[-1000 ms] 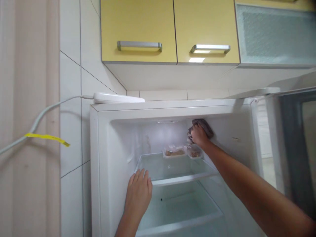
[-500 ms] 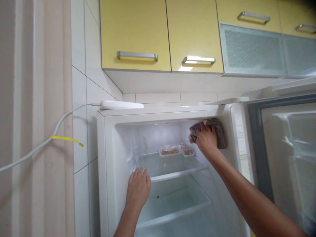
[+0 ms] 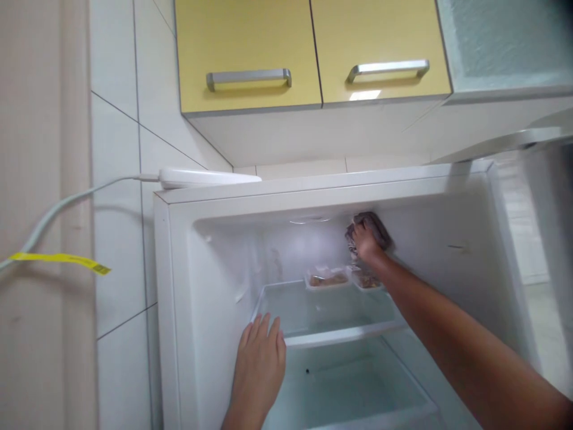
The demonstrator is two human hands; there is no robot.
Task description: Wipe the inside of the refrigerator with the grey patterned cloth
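Nearer than the grip, the left hand (image 3: 260, 365) is held flat by the shelf (image 3: 342, 335). The cloth (image 3: 379, 229) is clutched in the right hand (image 3: 364, 240), apparently for wiping the fridge wall (image 3: 439, 224); the 2 containers (image 3: 328, 279) just below should be avoided.

Two glossy yellow cupboard doors (image 3: 248, 36) with silver bar handles (image 3: 388, 67) hang up there, a bright patch of light (image 3: 364, 95) glinting by the right one's lower edge and a frosted-glass panel (image 3: 510, 42) just beyond. Off to the left, pale wall tiles (image 3: 117, 257) with thin dark joints adjoin a beige upright panel (image 3: 31, 149); more tiling (image 3: 304, 168) shows below the cupboards' whitish underside (image 3: 313, 134).
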